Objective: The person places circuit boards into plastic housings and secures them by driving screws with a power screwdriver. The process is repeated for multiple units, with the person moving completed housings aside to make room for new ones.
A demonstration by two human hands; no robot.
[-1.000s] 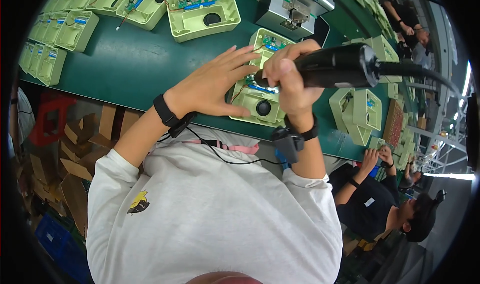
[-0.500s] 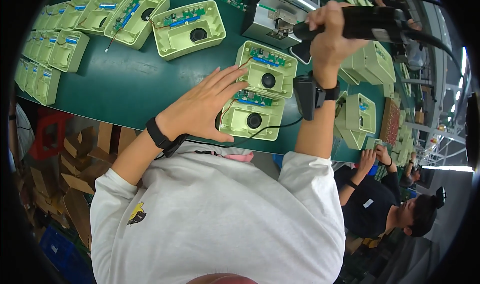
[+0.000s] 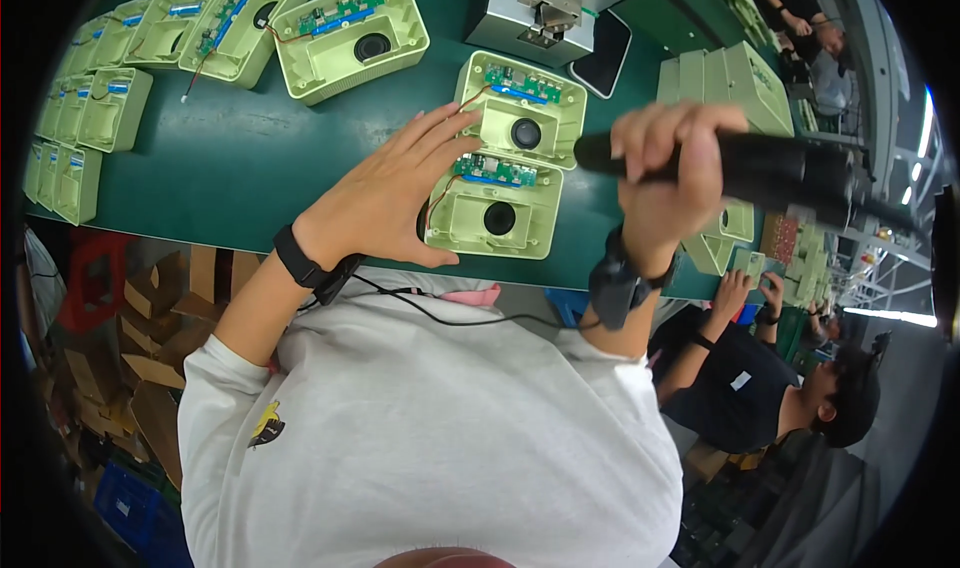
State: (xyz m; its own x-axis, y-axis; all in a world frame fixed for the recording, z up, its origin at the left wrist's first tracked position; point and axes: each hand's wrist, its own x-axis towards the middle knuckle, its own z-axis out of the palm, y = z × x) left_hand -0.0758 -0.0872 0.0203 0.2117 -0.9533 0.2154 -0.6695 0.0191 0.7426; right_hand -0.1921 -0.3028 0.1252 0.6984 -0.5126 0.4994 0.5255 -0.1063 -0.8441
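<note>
Two pale green plastic housings sit side by side in front of me, a nearer one (image 3: 470, 236) and a farther one (image 3: 492, 130). Each holds a green circuit board with a blue cylinder and a round black speaker (image 3: 500, 218). Against their left edges rests my left hand (image 3: 385, 188), fingers spread and thumb by the near corner. My right hand (image 3: 672, 163), blurred by motion, is wrapped round a black corded electric screwdriver (image 3: 785, 173). Its tip end points left, just right of the farther housing; whether it touches cannot be made out.
A silver box-shaped machine (image 3: 530, 20) stands at the back, beside a dark flat tray (image 3: 603, 56). More housings (image 3: 350, 68) line the green table's left side (image 3: 220, 148); stacked ones (image 3: 725, 93) stand right. A co-worker (image 3: 740, 378) works at right. Cardboard boxes (image 3: 155, 318) lie below left.
My right hand has brought the screwdriver back from the silver machine, toward me and the housings' right side. My left hand keeps its place on the housings. The whole view has shifted slightly.
</note>
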